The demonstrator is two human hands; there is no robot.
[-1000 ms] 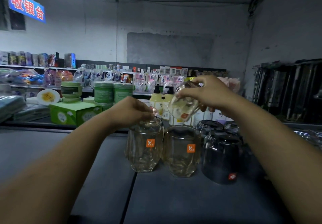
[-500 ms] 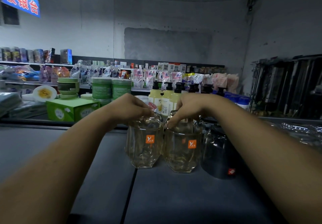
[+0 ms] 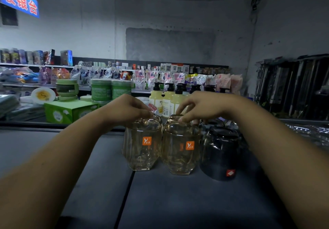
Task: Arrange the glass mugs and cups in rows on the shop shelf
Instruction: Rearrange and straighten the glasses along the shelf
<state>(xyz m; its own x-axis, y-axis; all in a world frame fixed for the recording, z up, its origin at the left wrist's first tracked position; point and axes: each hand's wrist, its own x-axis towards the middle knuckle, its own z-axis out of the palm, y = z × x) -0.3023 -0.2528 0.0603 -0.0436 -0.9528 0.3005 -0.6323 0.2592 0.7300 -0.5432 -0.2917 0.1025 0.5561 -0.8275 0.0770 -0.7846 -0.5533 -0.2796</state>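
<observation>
Glass on glass is the risk: the left amber cup (image 3: 142,145) and the right amber cup (image 3: 179,148) stand touching on the shelf (image 3: 178,202), so a sideways nudge from either hand could chip them, or push the right one into the dark cup (image 3: 220,154) just outside it. The left hand (image 3: 130,111) curls its fingers over the top of the left amber cup, directly beneath it. The right hand (image 3: 201,107) grasps the top of the right amber cup the same way.

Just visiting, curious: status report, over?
Left hand grips left amber glass cup; right hand grips right amber glass cup. Dark smoky glass cup close alongside; nothing blocking.
</observation>
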